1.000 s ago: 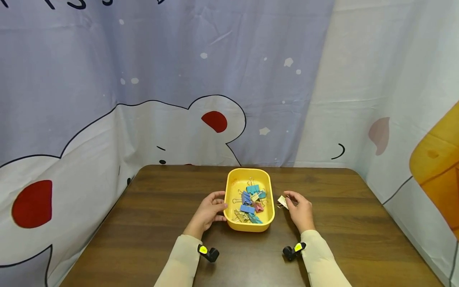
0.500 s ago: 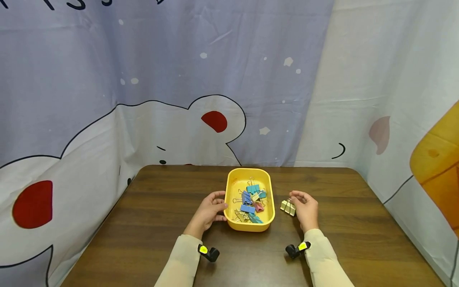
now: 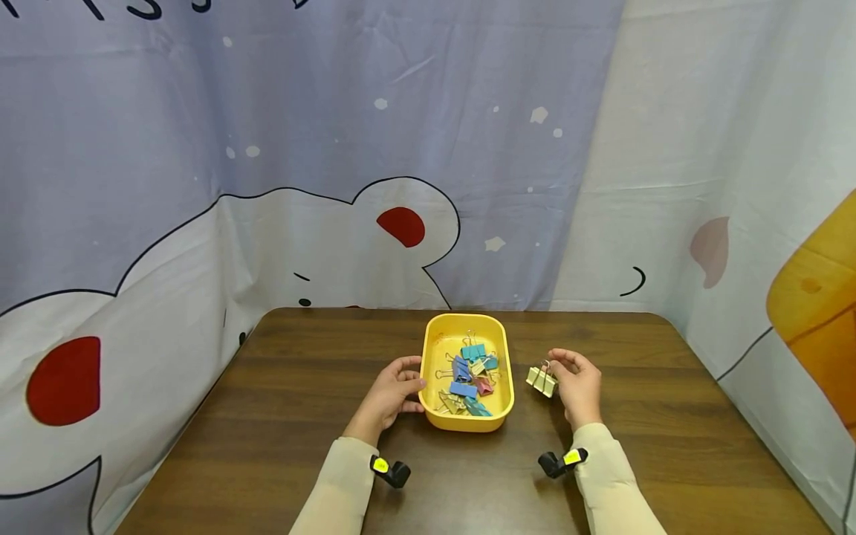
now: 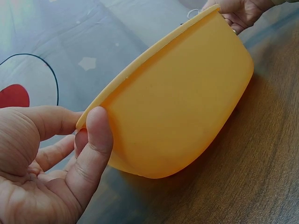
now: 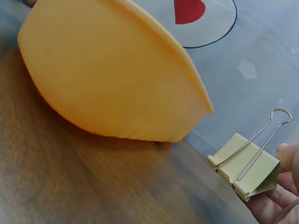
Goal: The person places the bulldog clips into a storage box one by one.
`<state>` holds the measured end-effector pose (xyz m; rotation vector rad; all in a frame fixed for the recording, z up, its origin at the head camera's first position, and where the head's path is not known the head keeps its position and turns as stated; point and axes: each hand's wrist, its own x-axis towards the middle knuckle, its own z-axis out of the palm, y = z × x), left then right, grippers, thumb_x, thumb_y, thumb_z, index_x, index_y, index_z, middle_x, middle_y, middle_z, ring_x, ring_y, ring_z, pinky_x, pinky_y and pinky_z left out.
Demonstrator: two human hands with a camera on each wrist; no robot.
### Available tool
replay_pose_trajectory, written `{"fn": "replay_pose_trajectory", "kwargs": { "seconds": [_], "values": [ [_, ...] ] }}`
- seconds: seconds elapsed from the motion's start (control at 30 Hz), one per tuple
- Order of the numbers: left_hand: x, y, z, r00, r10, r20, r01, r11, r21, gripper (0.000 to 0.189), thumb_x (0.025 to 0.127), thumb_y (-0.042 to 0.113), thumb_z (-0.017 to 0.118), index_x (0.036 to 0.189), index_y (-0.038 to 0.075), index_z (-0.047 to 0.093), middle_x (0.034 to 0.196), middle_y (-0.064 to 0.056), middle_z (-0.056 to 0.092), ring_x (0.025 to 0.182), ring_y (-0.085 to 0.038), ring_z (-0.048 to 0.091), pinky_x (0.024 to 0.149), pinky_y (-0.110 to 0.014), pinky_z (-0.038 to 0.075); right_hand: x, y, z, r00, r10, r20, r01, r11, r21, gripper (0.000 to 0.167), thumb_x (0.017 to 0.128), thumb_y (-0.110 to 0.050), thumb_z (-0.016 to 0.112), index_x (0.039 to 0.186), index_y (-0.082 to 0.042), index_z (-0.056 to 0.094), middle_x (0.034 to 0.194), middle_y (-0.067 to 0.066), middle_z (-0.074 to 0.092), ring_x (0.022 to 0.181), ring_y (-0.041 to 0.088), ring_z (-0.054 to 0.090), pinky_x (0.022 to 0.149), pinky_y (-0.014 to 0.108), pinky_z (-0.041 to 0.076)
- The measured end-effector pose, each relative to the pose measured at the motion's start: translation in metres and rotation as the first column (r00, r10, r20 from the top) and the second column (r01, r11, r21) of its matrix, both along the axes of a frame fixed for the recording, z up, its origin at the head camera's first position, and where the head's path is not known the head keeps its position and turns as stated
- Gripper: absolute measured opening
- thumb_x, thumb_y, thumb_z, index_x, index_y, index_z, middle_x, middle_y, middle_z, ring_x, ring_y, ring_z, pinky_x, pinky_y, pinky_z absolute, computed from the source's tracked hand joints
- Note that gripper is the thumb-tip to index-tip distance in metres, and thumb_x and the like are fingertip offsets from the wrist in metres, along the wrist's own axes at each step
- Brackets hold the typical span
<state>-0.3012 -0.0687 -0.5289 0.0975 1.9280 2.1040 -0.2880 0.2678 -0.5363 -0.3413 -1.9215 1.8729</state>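
Observation:
At the left wall of a yellow plastic bin (image 3: 465,426), my left hand (image 3: 388,394) holds the rim between thumb and fingers. To the bin's right, my right hand (image 3: 578,389) pinches a pale yellow binder clip (image 3: 542,381) by one end. In the right wrist view this binder clip (image 5: 245,163) shows its silver wire handle pointing up and right; fingers partly hide its far end. Inside the bin lie several binder clips: teal ones (image 3: 473,352), blue ones (image 3: 463,389), a pink one (image 3: 483,386) and yellow ones (image 3: 452,403).
The bin stands on a brown wood-grain table (image 3: 321,349). Behind the table hangs a printed cloth (image 3: 321,111), which also runs along both sides. A small black device with a yellow label is strapped to each sleeve.
My right hand has drawn away to the right from the bin with the binder clip, which has turned so its broad face and wire handle show. The left hand and bin stay put.

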Motion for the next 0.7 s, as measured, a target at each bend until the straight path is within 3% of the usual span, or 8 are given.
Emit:
{"fn": "replay_pose_trajectory", "kwargs": {
  "seconds": [0.23, 0.47, 0.7],
  "values": [
    [0.000, 0.001, 0.001, 1.000, -0.001, 0.000, 0.001, 1.000, 0.004, 0.051, 0.097, -0.002, 0.061, 0.145, 0.004, 0.045, 0.104, -0.012, 0.058, 0.082, -0.022, 0.065, 0.055, -0.030, 0.060, 0.001, 0.002, 0.005, 0.998, -0.015, -0.067, 0.016, 1.000, 0.011, 0.021, 0.093, 0.008, 0.062, 0.113, 0.009, 0.068, 0.107, 0.016, 0.071, 0.078, 0.003, 0.069, 0.071, 0.017, 0.057],
    [-0.001, 0.001, 0.001, 1.000, -0.005, -0.002, 0.005, 1.000, 0.000, 0.052, 0.097, -0.002, 0.061, 0.146, 0.003, 0.044, 0.104, -0.012, 0.058, 0.083, -0.022, 0.065, 0.055, -0.030, 0.060, 0.000, 0.000, 0.015, 0.997, -0.024, -0.076, 0.025, 1.000, 0.017, 0.021, 0.093, 0.006, 0.065, 0.113, 0.008, 0.068, 0.097, -0.004, 0.072, 0.080, 0.003, 0.070, 0.072, 0.016, 0.057],
    [-0.001, 0.000, 0.000, 1.000, -0.001, 0.006, 0.001, 1.000, -0.003, 0.053, 0.097, -0.001, 0.061, 0.147, 0.004, 0.044, 0.106, -0.013, 0.058, 0.085, -0.025, 0.065, 0.055, -0.030, 0.060, -0.006, -0.012, 0.036, 0.996, 0.035, -0.084, -0.031, 0.999, 0.040, 0.020, 0.095, 0.003, 0.065, 0.114, 0.006, 0.069, 0.108, 0.007, 0.071, 0.084, 0.005, 0.071, 0.073, 0.018, 0.057]
  ]
}}
